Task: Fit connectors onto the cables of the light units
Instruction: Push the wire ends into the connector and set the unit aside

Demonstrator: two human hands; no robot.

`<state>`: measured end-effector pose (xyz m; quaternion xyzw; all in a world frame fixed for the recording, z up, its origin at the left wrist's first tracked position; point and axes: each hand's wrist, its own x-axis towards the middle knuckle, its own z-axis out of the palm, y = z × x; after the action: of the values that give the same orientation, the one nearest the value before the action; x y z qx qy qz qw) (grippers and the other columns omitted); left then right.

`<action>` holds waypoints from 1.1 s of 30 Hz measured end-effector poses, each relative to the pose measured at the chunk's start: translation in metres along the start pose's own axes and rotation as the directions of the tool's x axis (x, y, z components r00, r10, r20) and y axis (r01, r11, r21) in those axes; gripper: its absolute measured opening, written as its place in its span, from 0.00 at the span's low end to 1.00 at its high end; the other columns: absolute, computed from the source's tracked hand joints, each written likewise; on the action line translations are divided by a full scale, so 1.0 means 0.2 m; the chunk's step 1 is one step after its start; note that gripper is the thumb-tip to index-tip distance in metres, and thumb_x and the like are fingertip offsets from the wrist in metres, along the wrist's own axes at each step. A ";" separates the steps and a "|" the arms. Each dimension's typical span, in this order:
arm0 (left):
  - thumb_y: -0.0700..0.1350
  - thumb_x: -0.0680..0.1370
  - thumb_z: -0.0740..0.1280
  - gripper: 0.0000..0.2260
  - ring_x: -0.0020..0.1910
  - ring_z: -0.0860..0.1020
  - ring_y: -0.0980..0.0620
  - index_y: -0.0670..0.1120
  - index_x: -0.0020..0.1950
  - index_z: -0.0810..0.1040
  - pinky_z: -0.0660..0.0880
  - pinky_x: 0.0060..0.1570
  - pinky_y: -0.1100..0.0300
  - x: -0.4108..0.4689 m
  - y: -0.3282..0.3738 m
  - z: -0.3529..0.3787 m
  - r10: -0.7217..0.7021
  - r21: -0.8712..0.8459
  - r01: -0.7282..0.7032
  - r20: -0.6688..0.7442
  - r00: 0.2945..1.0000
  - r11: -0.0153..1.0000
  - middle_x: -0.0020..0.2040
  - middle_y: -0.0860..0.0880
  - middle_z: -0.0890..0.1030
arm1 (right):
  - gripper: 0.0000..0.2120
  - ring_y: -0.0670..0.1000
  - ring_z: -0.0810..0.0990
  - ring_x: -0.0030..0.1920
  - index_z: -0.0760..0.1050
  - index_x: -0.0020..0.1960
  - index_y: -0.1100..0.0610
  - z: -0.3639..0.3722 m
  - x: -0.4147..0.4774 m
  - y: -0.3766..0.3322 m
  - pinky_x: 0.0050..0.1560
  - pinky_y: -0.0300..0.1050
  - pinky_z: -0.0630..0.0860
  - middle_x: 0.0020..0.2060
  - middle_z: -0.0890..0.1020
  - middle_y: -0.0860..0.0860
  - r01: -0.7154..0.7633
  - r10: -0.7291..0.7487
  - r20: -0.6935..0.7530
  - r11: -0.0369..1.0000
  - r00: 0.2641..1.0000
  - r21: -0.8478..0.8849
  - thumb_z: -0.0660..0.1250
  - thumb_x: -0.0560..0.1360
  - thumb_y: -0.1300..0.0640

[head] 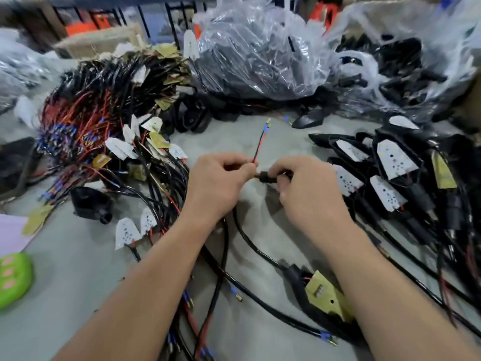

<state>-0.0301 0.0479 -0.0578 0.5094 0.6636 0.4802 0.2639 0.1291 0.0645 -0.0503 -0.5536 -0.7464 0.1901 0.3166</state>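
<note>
My left hand (pixel 218 183) pinches a thin red-and-black wire pair (pixel 260 144) that runs up and away to blue-sleeved brass terminals (pixel 266 126). My right hand (pixel 307 188) grips a small black connector (pixel 263 176) just right of the left fingertips, and the two hands nearly touch. A black cable (pixel 250 235) curves down from under my hands to a light unit (pixel 322 295) with a yellow board, lying beneath my right forearm. How the wires sit in the connector is hidden by my fingers.
A large pile of wired light boards (pixel 104 121) lies at the left. Black housings with white boards (pixel 395 162) are stacked at the right. Clear plastic bags of black parts (pixel 260 53) stand at the back. Loose cables (pixel 208 282) cross the grey table (pixel 67 295); a green object (pixel 13 277) sits far left.
</note>
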 end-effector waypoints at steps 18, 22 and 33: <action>0.33 0.76 0.69 0.09 0.28 0.79 0.53 0.46 0.41 0.79 0.76 0.31 0.65 -0.01 0.08 -0.05 -0.192 -0.547 0.222 0.112 0.975 0.808 0.34 0.46 0.84 | 0.13 0.53 0.85 0.37 0.77 0.41 0.59 -0.07 0.02 -0.09 0.41 0.46 0.85 0.38 0.86 0.57 -0.323 0.321 0.262 0.153 0.910 0.934 0.61 0.82 0.67; 0.31 0.72 0.72 0.12 0.27 0.77 0.54 0.49 0.38 0.86 0.74 0.31 0.64 -0.04 0.07 0.01 -0.044 -0.312 0.066 0.076 0.996 0.948 0.31 0.45 0.84 | 0.10 0.50 0.82 0.33 0.80 0.41 0.59 -0.02 0.00 -0.09 0.38 0.44 0.82 0.34 0.85 0.55 -0.303 0.274 0.192 0.457 0.943 0.837 0.65 0.79 0.67; 0.51 0.74 0.70 0.11 0.30 0.76 0.59 0.70 0.48 0.83 0.78 0.33 0.55 -0.11 0.09 0.00 0.290 0.107 -0.299 0.085 0.953 0.948 0.33 0.53 0.83 | 0.08 0.48 0.77 0.27 0.83 0.40 0.56 -0.01 0.00 -0.04 0.32 0.35 0.72 0.29 0.84 0.52 -0.212 0.281 0.036 0.629 0.959 0.748 0.72 0.71 0.68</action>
<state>-0.0161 0.0277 -0.0447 0.6336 0.5979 0.4562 0.1812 0.1245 0.0628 -0.0442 -0.4796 -0.5062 0.4964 0.5170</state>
